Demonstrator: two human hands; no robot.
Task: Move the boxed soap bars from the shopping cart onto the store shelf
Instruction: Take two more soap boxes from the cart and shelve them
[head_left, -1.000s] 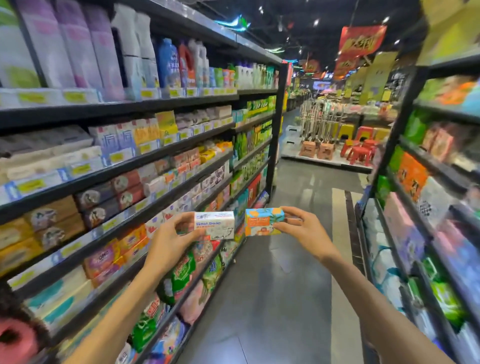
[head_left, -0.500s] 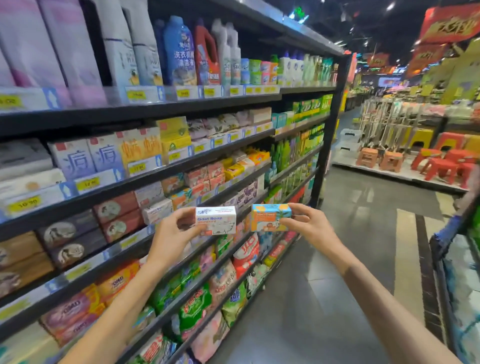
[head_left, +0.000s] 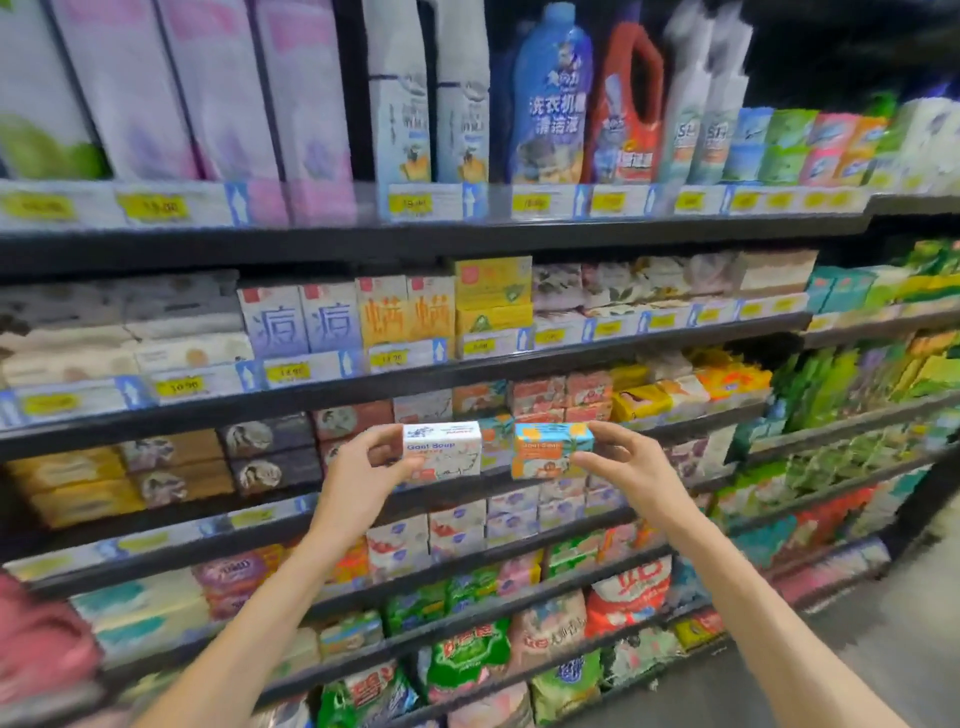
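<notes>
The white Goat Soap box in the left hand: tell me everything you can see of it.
The white Goat Soap box is a small rectangular carton, seemingly cardboard, with blue "Goat Soap" lettering, a blue band on top and a faint drawing below. It is closed and looks undamaged, held level with its front facing the camera, in front of the soap shelf. The left hand pinches its left end. It hangs just left of the orange and blue box, not touching.

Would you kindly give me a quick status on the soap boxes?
Left hand grips white soap box. Right hand pinches orange-blue soap box. Both held before the soap shelf, not placed. Nothing blocking.
</notes>
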